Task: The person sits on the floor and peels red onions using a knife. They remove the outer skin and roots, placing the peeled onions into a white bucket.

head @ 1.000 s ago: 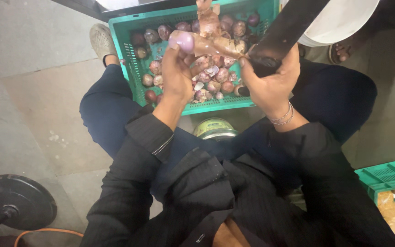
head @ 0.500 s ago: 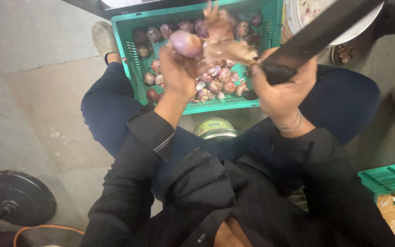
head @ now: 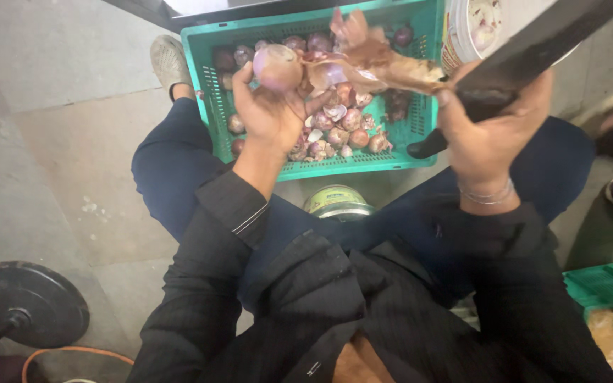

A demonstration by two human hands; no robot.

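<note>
Peel [head: 381,60] now pulled further off; left hand [head: 271,113] grips onion [head: 277,66], right hand [head: 491,131] clenches knife [head: 533,46].

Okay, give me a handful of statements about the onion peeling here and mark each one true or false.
1. The left hand holds an onion over the green crate. True.
2. The right hand is empty. False: it grips a large dark knife by the handle.
3. A strip of onion skin stretches from the onion toward the knife. True.
4. The crate holds only potatoes. False: it holds reddish onions and loose peel.
5. The person wears a thin bracelet on the right wrist. True.
</note>
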